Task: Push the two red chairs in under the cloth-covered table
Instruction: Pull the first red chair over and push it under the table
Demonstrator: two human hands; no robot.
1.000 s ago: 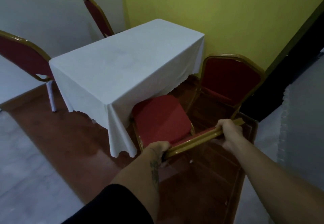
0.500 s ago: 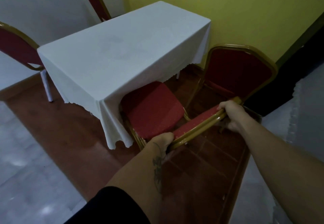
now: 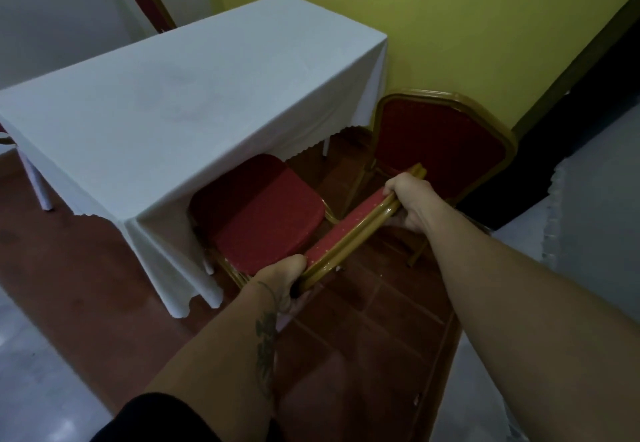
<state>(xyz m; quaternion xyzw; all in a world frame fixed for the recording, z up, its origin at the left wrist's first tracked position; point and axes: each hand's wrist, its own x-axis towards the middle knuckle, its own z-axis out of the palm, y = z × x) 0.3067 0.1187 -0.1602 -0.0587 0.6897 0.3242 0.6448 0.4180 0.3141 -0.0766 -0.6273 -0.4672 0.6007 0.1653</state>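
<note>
Under white cloth, gold-framed red chair

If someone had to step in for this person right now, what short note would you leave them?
Left hand: shut on the near end of the near chair's gold top rail.
Right hand: shut on the far end of that rail.
Near chair: seat front is under the cloth edge at the table's corner; most of the seat and the back are outside.
Second chair: stands to the right by the yellow wall, not pushed in, untouched.
Done: first chair partly in.
Left: finish pushing it under, then push in the second chair.
</note>
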